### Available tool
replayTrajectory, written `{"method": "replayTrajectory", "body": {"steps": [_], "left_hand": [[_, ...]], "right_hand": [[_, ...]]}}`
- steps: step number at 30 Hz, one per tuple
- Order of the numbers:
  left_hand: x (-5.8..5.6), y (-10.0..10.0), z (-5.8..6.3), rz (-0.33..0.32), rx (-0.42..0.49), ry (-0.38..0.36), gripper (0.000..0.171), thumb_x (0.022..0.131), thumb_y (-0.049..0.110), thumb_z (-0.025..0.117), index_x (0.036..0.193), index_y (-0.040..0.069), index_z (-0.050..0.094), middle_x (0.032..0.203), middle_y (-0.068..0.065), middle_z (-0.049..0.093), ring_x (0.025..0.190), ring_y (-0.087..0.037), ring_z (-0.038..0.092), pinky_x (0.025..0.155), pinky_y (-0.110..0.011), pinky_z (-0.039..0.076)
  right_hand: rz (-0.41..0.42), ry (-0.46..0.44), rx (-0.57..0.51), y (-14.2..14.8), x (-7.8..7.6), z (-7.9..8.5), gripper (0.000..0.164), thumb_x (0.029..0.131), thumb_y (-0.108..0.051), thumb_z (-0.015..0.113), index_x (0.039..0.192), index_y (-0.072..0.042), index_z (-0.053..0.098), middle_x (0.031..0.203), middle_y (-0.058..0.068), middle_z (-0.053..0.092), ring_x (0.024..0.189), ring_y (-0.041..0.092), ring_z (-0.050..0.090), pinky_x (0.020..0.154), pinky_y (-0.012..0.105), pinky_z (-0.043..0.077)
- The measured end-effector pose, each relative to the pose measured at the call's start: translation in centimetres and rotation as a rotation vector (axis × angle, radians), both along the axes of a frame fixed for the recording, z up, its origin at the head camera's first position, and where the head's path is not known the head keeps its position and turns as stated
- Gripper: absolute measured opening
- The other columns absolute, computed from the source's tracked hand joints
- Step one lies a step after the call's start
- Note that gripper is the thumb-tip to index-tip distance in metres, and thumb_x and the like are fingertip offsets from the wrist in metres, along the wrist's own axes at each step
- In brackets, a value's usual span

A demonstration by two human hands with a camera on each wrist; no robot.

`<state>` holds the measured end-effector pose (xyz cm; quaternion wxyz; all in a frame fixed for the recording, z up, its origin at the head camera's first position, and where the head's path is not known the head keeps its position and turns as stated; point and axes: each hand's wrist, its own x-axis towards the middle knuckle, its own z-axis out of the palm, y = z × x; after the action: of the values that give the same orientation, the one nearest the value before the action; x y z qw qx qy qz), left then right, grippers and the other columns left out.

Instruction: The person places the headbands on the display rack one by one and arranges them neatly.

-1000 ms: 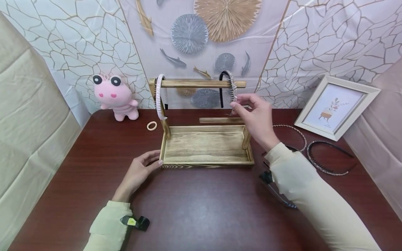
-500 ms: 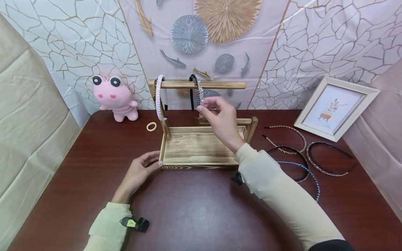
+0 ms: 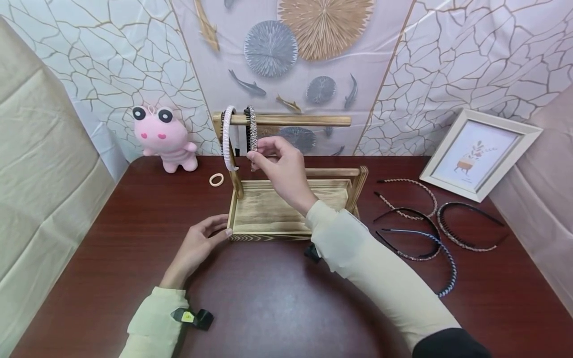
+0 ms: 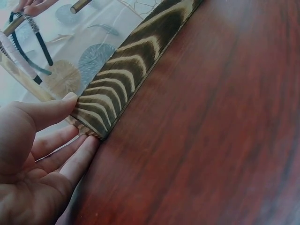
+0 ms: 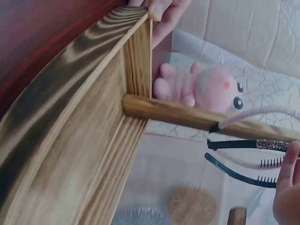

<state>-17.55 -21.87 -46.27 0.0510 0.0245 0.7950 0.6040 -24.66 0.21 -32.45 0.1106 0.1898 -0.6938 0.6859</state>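
A wooden rack (image 3: 304, 120) with a tray base stands mid-table. Over its upper bar, near the left post, hang a white wrapped headband (image 3: 227, 141) and, just right of it, a black toothed headband (image 3: 252, 127) with a sparkly outer face. My right hand (image 3: 288, 166) pinches the sparkly headband low on its front arm; the right wrist view shows its teeth and black ends. At the tray's front left corner, my left hand (image 3: 201, 246) holds the wood between thumb and fingers, seen closely in the left wrist view.
Several headbands (image 3: 449, 263) lie overlapping on the table right of the rack. A picture frame (image 3: 481, 151) leans at the back right. A pink plush toy (image 3: 165, 136) and a small ring (image 3: 217, 179) are at the back left. The rack's lower bar (image 3: 333, 172) sits behind the tray.
My right hand has slid the sparkly headband leftward along the upper bar, from its right end to beside the white headband. My left hand has stayed at the tray corner.
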Motion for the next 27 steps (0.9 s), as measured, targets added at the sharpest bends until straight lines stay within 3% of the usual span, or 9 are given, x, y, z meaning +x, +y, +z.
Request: {"method": "replayTrajectory", "body": {"steps": [6,16,27], "left_hand": [[-0.1,0.0,0.0,0.009,-0.004,-0.001,0.045,0.093,0.019,0.072,0.133,0.005,0.059,0.131,-0.014,0.063,0.123,-0.025,0.059,0.087,-0.015,0.047],[-0.1,0.0,0.1,0.009,-0.021,0.016,0.047,0.092,0.023,0.073,0.134,0.005,0.059,0.131,-0.013,0.063,0.123,-0.024,0.059,0.088,-0.015,0.046],[-0.1,0.0,0.0,0.015,-0.020,0.013,0.047,0.091,0.022,0.073,0.134,0.006,0.060,0.131,-0.013,0.064,0.122,-0.023,0.059,0.088,-0.015,0.046]], "right_hand": [[0.031,-0.014,0.006,-1.3,0.0,0.3,0.024,0.089,-0.007,0.074,0.107,0.004,0.064,0.091,0.011,0.067,0.074,0.025,0.069,0.071,0.032,0.058],[-0.040,0.031,0.089,-2.1,-0.1,0.5,0.024,0.088,-0.011,0.075,0.106,0.003,0.066,0.097,0.013,0.069,0.087,0.019,0.065,0.082,0.026,0.054],[-0.057,0.045,0.123,-2.0,0.1,0.7,0.023,0.088,-0.013,0.075,0.105,0.001,0.068,0.096,0.011,0.068,0.088,0.019,0.064,0.081,0.025,0.054]]}}
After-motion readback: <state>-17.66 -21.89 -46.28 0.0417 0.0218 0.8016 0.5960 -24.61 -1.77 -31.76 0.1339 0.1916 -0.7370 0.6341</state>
